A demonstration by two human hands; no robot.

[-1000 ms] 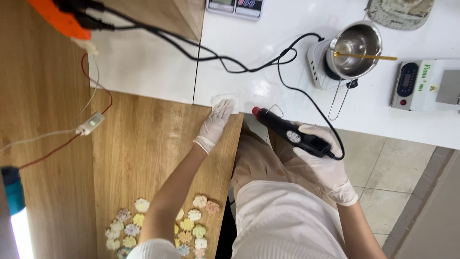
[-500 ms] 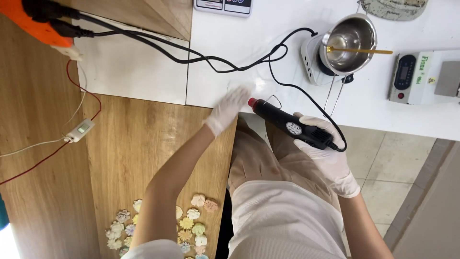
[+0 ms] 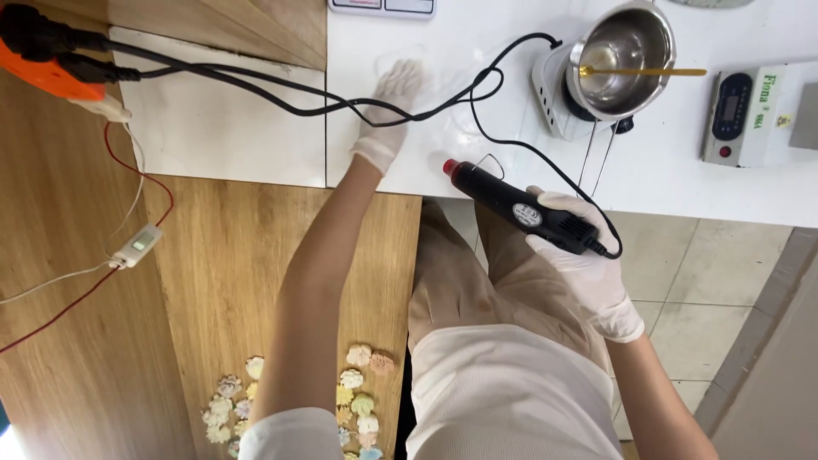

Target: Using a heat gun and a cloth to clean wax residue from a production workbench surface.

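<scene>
My left hand, in a white glove, reaches out over the white table. Its fingers lie flat and spread on a small clear plastic piece whose outline barely shows. My right hand, also gloved, grips a black heat gun by its rear handle. The gun's red nozzle points left, just past the table's near edge. The gun's black cord loops across the table between the two hands.
A steel pot with a yellow stick across it sits on a small heater at the back right, beside a white digital device. An orange plug block lies far left. Several pastel flower-shaped pieces lie on the wooden bench.
My left hand has moved farther in across the white table, with the clear piece under its fingers. The heat gun has dropped slightly back toward the table's near edge.
</scene>
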